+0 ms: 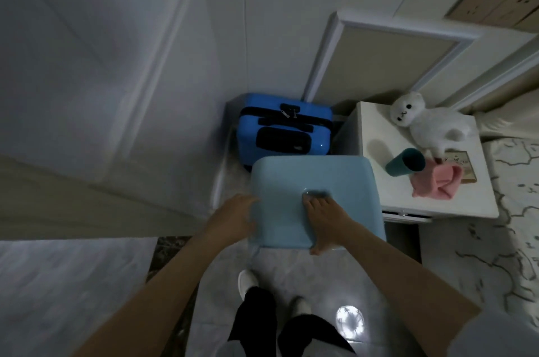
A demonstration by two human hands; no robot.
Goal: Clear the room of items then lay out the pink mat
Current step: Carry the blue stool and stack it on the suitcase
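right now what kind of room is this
Most likely a bedroom. A white bedside table carries a stuffed toy, bedding lies beside it on the right, and a blue suitcase stands in the corner against the wall.

The stool (316,199) stands on the floor (291,283) in front of the suitcase (284,130), just left of the bedside table (376,129). On that table lie a plush toy (428,120), a cup (406,162) and a folded cloth (437,183).
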